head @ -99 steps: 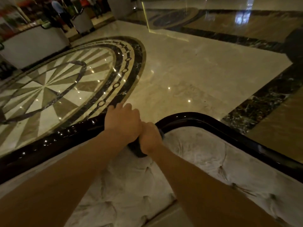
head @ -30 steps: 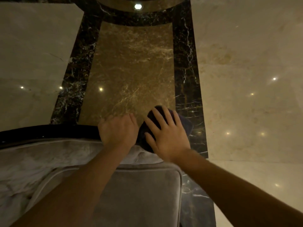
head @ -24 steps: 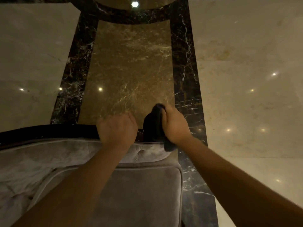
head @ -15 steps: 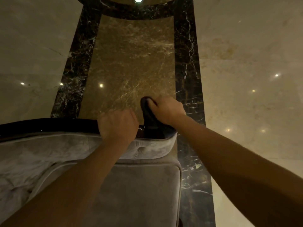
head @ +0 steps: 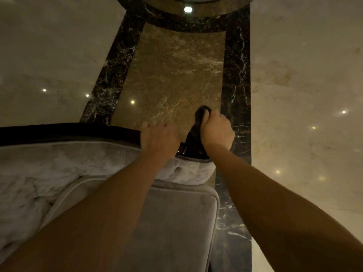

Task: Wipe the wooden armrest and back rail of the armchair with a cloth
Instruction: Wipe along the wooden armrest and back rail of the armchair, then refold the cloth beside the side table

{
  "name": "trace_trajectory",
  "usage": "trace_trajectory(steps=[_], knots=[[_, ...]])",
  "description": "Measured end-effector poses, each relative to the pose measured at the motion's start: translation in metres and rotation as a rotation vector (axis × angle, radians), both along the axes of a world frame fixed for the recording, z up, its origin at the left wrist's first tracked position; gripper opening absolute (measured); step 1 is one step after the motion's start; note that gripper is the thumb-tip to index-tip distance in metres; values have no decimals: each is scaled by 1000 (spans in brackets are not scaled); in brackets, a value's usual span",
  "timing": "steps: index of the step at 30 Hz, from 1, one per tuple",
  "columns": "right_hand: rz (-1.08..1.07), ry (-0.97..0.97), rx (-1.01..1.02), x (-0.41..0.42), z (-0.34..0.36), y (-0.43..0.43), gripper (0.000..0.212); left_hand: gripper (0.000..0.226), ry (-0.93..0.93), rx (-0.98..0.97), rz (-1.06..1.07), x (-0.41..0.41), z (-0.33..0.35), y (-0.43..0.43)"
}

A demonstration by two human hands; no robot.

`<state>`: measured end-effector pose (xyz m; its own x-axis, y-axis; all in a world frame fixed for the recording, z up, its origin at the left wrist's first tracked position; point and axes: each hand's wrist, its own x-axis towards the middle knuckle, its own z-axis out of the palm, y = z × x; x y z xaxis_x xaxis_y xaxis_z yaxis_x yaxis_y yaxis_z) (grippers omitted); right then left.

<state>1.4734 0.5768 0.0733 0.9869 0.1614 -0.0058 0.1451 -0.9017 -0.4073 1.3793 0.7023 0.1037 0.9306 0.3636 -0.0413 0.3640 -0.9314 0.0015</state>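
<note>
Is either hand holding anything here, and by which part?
Right hand grips the dark cloth, bunched in its fist, upper end poking out. Left hand rests on the wooden rail.

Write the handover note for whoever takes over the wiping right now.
Right hand: closed on the dark cloth, pressing it over the end of the wooden rail.
Left hand: bare, gripping the rail just beside the cloth.
Armchair: grey seat cushion below the arms, rail running off to the left.
Done: cannot tell from this view how much is wiped.
Left: finish the rail end, then check the rest of the rail leftward.
</note>
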Motion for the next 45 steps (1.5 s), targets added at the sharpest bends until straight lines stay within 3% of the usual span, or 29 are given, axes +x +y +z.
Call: trace_trajectory(steps=[3,6,9,11,13,16,19,23,26,28,30,31,33,36,38,40,45], knots=[[-68,22,-84,-32,2,-38,38,30,-12,-184,16,-21,1,-19],[-3,355,-181,-64,31,-57,36,28,-127,-513,76,-74,24,-54],[241,680,-284,-98,72,-40,35,31,-89,-933,377,-128,45,-76],[355,877,-121,-135,97,-22,37,41,25,-1188,627,-161,58,-81],[304,1111,165,-181,120,-9,38,53,-89,-1443,941,-201,78,-77],[211,1531,392,-259,148,-7,33,51,-330,-1355,1110,-291,108,-71],[516,1674,342,-339,164,-15,33,38,-478,-1241,1171,-400,137,-87],[981,1527,-25,-478,195,-37,50,32,-621,-1031,1332,-559,175,-163],[1286,1251,-179,-571,213,-65,41,31,-731,-889,1494,-647,189,-231],[1515,1054,-296,-644,232,-99,40,35,-962,-862,1659,-713,199,-296],[1606,1043,-350,-705,244,-138,44,41,-1219,-823,1785,-768,208,-358],[1594,1166,-329,-730,248,-155,43,47,-1332,-787,1838,-788,213,-390],[1505,1597,-319,-777,250,-197,42,53,-1538,-748,1928,-828,215,-453],[1381,2077,-429,-827,252,-242,39,30,-1935,-659,1982,-865,224,-517],[1413,2152,-611,-867,251,-279,32,31,-2277,-633,1961,-894,225,-561],[1397,2136,-715,-900,247,-306,39,40,-2514,-659,1907,-916,225,-594],[1365,2140,-857,-990,235,-362,49,49,-2801,-739,1806,-974,216,-653]])
